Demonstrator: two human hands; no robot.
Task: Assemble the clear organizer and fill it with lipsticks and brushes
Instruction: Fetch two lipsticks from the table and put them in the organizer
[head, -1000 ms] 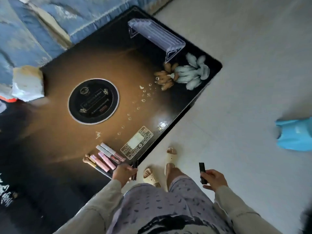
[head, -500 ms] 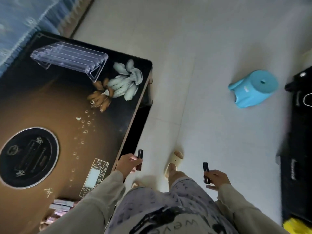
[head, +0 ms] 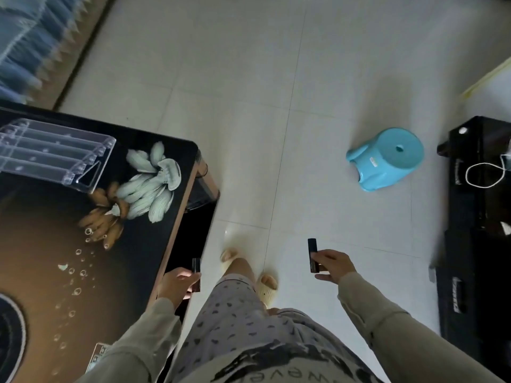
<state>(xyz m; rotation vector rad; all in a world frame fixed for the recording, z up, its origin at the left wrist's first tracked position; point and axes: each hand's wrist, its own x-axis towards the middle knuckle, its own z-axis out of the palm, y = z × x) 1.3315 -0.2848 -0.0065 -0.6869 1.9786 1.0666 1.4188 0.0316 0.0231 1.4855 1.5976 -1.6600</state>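
Lying near the far corner of a glossy black table, the clear organizer is a long tray of hard see-through plastic with stepped, ridged channels, propped at a slant beside a painted pale flower. At the table's near edge the left hand curls its fingers round a slim black lipstick tube, held upright. Well apart from it, over the floor, the right hand grips a second black lipstick, a smooth flat-ended stick, also upright. Between the hands are patterned pyjama trousers and cream foam slippers on shiny pale floor tiles. Farther off, a round turquoise plastic stool sits near a dark low cabinet with a white looped cord on top.
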